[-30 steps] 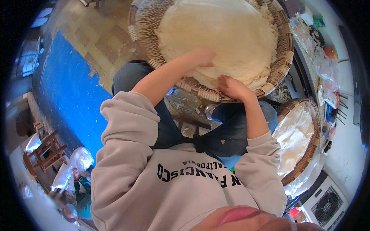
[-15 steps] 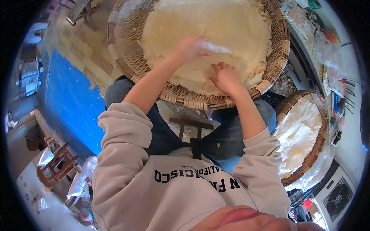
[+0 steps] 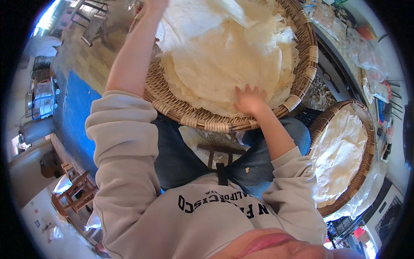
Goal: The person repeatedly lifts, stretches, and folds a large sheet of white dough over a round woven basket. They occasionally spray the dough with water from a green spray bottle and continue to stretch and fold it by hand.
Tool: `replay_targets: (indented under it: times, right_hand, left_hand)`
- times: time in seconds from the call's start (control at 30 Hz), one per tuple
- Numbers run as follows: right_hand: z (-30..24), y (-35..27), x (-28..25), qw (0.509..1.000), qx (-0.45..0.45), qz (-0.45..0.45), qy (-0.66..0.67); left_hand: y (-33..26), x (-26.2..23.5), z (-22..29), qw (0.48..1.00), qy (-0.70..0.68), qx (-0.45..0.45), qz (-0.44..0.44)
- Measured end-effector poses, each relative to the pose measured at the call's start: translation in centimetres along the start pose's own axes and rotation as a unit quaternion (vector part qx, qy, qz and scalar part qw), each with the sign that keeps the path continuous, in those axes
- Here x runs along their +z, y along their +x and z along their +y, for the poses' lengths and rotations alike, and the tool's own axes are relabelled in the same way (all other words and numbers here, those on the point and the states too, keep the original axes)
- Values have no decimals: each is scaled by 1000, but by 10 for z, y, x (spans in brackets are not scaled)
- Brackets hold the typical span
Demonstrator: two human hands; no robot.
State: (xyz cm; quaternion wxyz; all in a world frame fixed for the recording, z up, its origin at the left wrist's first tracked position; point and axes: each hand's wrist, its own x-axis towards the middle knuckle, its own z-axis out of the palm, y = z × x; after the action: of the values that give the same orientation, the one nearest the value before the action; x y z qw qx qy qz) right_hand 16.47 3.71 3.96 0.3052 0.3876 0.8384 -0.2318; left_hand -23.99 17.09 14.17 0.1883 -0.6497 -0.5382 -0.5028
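A large round wicker basket (image 3: 308, 73) sits across my knees, holding a stack of thin, pale, cream-coloured sheets (image 3: 211, 71). Spread fingers of my right hand (image 3: 251, 100) lie on the stack near the basket's close edge. My left hand (image 3: 156, 3) is at the top edge of the view, over the basket's far left side; its fingers are cut off, so what they hold cannot be seen. Close to it, the upper part of the top sheet (image 3: 189, 21) looks lifted and blurred, whiter and more see-through than the rest.
To my right stands a second wicker basket (image 3: 370, 146) with white sheets (image 3: 338, 155) in it. A counter with plastic bags (image 3: 366, 56) runs along the right. A blue floor mat (image 3: 79, 116), a small wooden stool (image 3: 92, 32) and a wooden chair (image 3: 75, 190) are on the left.
My left hand has swept up and left from the stack's middle to the top edge. The top sheet's far part has shifted and blurred. My right hand has moved slightly down, fingers more spread.
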Motion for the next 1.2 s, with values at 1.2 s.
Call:
replay_targets:
  times: [1.2]
  right_hand:
    - [46, -291, -22, 202, -272, -65, 939]
  left_hand:
    - [164, -293, 353, 951, 90, 255, -150]
